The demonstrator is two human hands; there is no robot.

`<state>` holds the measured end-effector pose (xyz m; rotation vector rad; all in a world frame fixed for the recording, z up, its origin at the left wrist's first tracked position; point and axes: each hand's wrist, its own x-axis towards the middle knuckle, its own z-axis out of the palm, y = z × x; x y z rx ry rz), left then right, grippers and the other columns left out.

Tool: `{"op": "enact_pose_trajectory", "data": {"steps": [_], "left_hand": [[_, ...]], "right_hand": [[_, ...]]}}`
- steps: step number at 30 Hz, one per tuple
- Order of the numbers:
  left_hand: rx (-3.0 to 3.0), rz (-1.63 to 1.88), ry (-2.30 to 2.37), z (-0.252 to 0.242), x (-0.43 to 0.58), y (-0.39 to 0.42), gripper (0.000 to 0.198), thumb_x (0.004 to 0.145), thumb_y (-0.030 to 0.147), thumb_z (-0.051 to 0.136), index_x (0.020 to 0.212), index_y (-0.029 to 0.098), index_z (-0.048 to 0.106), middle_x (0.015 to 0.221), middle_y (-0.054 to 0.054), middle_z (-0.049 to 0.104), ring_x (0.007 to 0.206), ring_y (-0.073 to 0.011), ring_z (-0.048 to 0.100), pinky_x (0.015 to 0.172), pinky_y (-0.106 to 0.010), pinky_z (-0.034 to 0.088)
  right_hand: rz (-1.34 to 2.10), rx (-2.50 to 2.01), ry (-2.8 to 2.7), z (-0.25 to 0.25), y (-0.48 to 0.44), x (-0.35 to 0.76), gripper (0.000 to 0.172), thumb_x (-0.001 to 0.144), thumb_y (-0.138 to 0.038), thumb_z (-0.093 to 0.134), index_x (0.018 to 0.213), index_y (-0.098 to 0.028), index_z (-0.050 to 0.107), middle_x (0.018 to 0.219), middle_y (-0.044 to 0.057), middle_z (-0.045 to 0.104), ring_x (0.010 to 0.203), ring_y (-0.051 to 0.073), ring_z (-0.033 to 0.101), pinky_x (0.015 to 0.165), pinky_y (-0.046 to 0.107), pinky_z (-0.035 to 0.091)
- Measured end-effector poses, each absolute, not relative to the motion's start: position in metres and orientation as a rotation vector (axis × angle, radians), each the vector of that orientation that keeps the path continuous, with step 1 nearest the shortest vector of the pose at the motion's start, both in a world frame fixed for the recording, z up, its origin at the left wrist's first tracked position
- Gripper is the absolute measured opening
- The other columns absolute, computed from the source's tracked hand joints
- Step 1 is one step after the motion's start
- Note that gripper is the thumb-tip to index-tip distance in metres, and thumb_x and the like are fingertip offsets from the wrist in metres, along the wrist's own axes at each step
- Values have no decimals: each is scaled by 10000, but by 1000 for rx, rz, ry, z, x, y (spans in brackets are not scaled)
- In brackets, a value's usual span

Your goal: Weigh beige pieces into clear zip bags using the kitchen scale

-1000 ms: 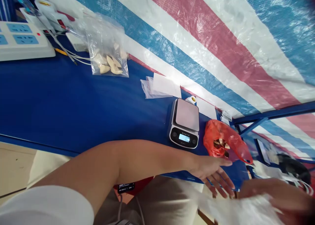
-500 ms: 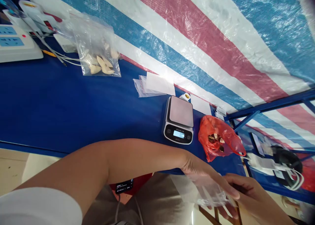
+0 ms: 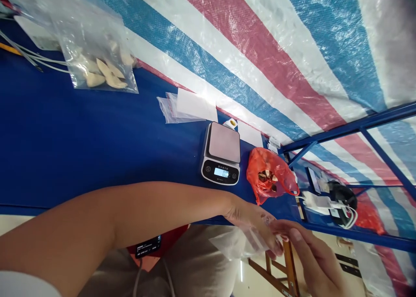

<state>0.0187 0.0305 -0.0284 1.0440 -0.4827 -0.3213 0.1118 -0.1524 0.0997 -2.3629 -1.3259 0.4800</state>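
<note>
The left hand [image 3: 256, 221] reaches across at the bottom, just past the near edge of the blue counter [image 3: 81, 150]. Its fingers [image 3: 271, 245] are closed on a small clear bag [image 3: 238, 244]. The bag hangs in the air over the person's lap, not on the counter. The right hand [image 3: 313, 258] comes in from the lower right. Its fingertips meet the bag's edge beside the left fingers (I cannot tell if they pinch it or only touch it).

On the counter, near the hands, sits a little scale [image 3: 221, 158] with a lit blue screen. Just beside the scale is a red bag [image 3: 269, 175] with brown and pale bits inside. Farther along lies a stack of flat little bags [image 3: 188, 108]. Well apart from them, at the far end, a big clear bag [image 3: 94, 50] holds pale curved pieces [image 3: 104, 72]. A striped sheet [image 3: 260, 50] in red, white and blue runs behind the counter.
</note>
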Motion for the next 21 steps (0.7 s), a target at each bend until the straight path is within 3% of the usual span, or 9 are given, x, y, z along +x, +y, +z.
{"op": "enact_pose_trajectory", "data": {"steps": [3,7,10,15,21], "left_hand": [[978,-479,-388,-26,14,33,660,555,252,938,1136,225,626,1034,-8,726,1057,-204,734,1082,-453,529],[1044,-549,-441,-19,9,38,650,594,237,932,1154,231,604,1049,-1,728,1171,-228,720,1171,-483,472],[1026,-623,-492,-13,9,40,652,572,117,912,1137,202,598,1004,1,732,1109,-236,754,1132,-457,512],[937,-723,-387,-8,11,42,668,511,-50,842,1084,186,594,925,41,741,877,-147,755,898,-308,592],[941,-749,-338,-1,5,45,618,512,-25,854,1042,189,619,886,65,741,852,-119,735,893,-267,574]], "right_hand": [[386,-2354,-1132,85,-133,128,467,1014,-598,531,1058,-230,815,1136,119,813,1068,304,778,900,366,651],[244,-2423,-1374,46,-80,174,455,959,-509,510,1167,-205,777,1271,142,768,1203,333,715,1086,503,547],[-25,-2455,-1473,16,-38,203,575,939,-513,453,1295,-139,705,1331,209,718,1262,368,664,1114,567,498],[-23,-2441,-1547,-15,1,223,720,857,-488,578,1480,-128,581,1348,224,680,1154,365,678,1040,546,531],[-231,-2431,-1596,-34,15,220,613,850,-455,530,1371,-148,630,1356,240,599,1261,415,562,1091,621,450]]}}
